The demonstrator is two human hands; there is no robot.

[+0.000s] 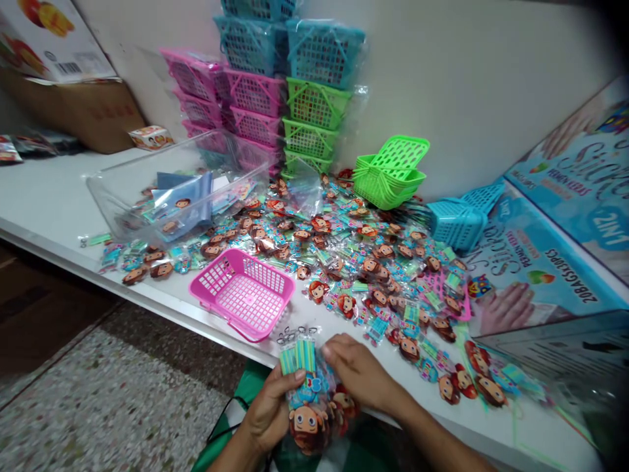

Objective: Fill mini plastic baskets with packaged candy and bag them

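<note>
My left hand (271, 403) grips a bunch of clear packets (309, 426) with cartoon doll heads and green-and-blue striped pieces, its thumb across the front. The dolls hang head down, and small dark rings stick out at the top of the bunch. My right hand (356, 370) is closed at the upper right side of the same bunch, with its fingertips partly hidden behind the packets. Just beyond my hands a pink basket (250, 298) with nothing in it sits near the table edge. A wide heap of similar packets (378, 252) covers the table behind it.
Filled, wrapped baskets in pink (258, 95), green (314, 105) and blue (322, 52) are stacked against the wall. A clear plastic bin (105, 203) stands at the left. Green baskets (386, 187), blue baskets (455, 223) and printed boxes (545, 255) are toward the right.
</note>
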